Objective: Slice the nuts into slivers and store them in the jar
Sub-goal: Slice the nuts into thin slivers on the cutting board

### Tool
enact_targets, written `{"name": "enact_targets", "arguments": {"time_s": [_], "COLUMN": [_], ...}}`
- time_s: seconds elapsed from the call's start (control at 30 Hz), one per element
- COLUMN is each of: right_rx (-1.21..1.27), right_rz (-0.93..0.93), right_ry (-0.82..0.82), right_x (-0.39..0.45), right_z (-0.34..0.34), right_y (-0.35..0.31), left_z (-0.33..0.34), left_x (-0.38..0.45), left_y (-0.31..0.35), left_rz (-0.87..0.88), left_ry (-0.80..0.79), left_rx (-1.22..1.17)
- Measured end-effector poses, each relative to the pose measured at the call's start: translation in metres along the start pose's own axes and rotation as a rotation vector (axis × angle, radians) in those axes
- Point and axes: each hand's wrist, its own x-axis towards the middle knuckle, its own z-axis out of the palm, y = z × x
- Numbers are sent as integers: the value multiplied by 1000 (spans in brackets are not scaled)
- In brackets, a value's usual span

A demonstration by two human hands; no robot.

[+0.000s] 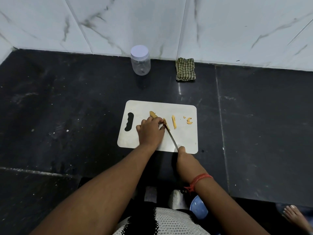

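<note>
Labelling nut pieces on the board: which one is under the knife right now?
The piece pinched by the left hand, with the knife on it. The others lie untouched: one behind the fingers, a sliver and curled bits rightward.

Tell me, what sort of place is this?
Probably a home kitchen: a dark stone counter against a marble-look tiled wall, with a cutting board, a lidded jar and a folded checked cloth.
</note>
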Motion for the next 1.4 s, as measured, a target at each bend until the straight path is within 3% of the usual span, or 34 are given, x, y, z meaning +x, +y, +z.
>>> {"name": "enact_targets", "arguments": {"time_s": [0.6, 0.87, 1.2, 1.4], "right_rx": [50, 99, 178, 211], "right_rz": [-59, -86, -53, -16], "right_ry": [11, 24, 76, 93], "right_x": [-6, -8, -14, -14], "right_z": [-5, -4, -9, -17], "right_y": [6, 9, 10, 10], "left_z": [0, -7, -9, -14], "left_x": [-2, -3, 10, 23], "left_y": [-7, -33, -22, -12], "left_rz": [70, 345, 594, 644], "left_ry": [52, 164, 198, 147], "left_rx": [4, 338, 359, 429]}}
